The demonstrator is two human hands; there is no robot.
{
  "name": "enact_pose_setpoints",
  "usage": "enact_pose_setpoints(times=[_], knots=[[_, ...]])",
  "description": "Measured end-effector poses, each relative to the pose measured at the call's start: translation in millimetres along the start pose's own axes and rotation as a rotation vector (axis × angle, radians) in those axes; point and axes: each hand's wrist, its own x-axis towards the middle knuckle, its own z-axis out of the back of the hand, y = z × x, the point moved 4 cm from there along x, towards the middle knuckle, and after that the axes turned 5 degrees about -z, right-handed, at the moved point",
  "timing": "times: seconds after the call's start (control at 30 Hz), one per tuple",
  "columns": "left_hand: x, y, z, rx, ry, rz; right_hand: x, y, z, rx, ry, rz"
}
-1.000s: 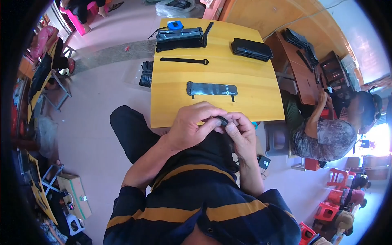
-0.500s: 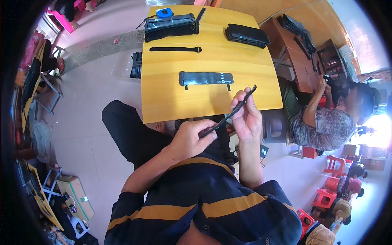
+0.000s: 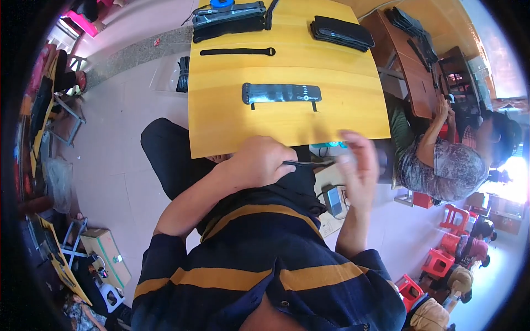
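My left hand is closed on one end of a thin black strap, held edge-on in front of my lap. The strap's other end points toward my right hand, which is smeared by motion with thumb and fingers apart. Whether that hand touches the strap's tip is hard to make out. Ahead of both hands, a dark flat strip with white print and two short black tabs lies on the yellow table. Farther back lies a black hook-and-loop strap with a ring at its right end.
Stacked dark strips and a blue object sit at the table's back left; a black stack sits back right. Beside my right forearm, a grey device rests on a box. Another person works at a brown table on the right.
My right hand has moved right and down, its fingers spreading away from the strap. The strap has gone from slanting upward to nearly level. The view has tilted slightly, shifting the table upward.
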Motion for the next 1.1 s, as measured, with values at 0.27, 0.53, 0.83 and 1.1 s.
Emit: enact_pose_setpoints(times=[0.27, 0.53, 0.83, 1.1], knots=[[11, 1, -11, -0.031, -0.098, -0.055, -6, -16, -50, -0.051, 0.340, -0.262], [-5, 18, -20, -0.688, -0.361, 0.269, -6, -40, -51, 0.051, 0.243, -0.223], [-6, 15, -17, -0.720, -0.423, 0.241, -6, -43, -58, 0.230, 0.309, -0.334], [-7, 11, -18, -0.649, -0.478, 0.269, -6, -46, -59, 0.345, 0.263, -0.365]])
